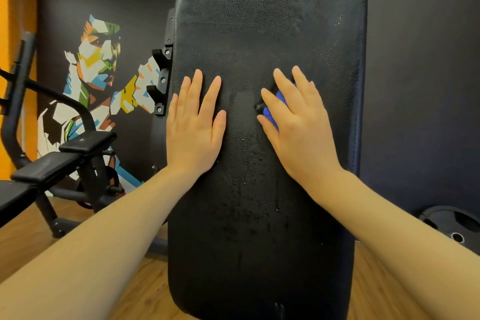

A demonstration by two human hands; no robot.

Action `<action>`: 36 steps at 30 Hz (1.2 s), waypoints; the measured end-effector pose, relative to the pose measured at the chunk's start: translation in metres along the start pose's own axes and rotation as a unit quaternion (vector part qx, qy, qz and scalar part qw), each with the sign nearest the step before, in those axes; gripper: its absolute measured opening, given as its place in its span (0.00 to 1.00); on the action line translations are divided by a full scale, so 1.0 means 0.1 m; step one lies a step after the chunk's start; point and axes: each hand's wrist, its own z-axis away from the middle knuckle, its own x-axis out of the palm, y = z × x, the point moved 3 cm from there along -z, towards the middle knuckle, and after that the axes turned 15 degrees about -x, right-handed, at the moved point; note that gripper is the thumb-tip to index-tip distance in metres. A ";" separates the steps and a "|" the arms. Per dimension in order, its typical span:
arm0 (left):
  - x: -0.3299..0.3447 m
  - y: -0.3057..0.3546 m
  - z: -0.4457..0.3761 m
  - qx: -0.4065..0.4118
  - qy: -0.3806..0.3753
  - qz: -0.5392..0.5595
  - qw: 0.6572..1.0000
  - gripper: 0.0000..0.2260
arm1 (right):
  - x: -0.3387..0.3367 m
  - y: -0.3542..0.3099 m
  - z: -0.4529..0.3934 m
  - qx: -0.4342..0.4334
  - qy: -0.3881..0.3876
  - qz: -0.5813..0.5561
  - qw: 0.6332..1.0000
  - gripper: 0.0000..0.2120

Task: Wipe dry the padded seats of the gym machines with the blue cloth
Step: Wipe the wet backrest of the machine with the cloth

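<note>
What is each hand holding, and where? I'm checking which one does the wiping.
The right hand presses a bunched blue cloth under its fingers onto the black padded seat. The left hand holds nothing, lying flat.

The right hand [298, 127] lies on the black padded backrest [259, 34] with its fingers spread over a bunched blue cloth [272, 112], which shows only between the thumb and forefinger. Just left of it, the left hand [193, 127] presses flat on the same pad, fingers straight. Water droplets [246, 187] bead on the vinyl below both hands. Well to the left stand a weight bench [65, 161] and a wall mural [98, 67]; a weight plate [452, 226] lies low to the right.
</note>
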 end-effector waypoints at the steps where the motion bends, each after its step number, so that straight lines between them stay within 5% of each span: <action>1: 0.00 0.00 0.00 0.000 0.000 0.000 1.000 0.26 | -0.01 -0.05 0.04 -0.005 -0.007 0.000 1.000 0.20; 12: 0.00 -0.01 0.04 0.006 0.004 0.002 1.000 0.26 | 0.03 -0.55 0.64 -0.094 -0.102 0.003 0.990 0.20; 25: 0.00 -0.02 0.05 -0.004 0.007 -0.004 1.000 0.25 | 0.04 0.05 -0.11 -0.074 -0.021 0.038 0.996 0.20; 36: 0.01 -0.02 0.06 0.002 0.014 -0.003 1.000 0.25 | -0.05 -0.27 0.29 -0.022 -0.027 -0.012 0.999 0.20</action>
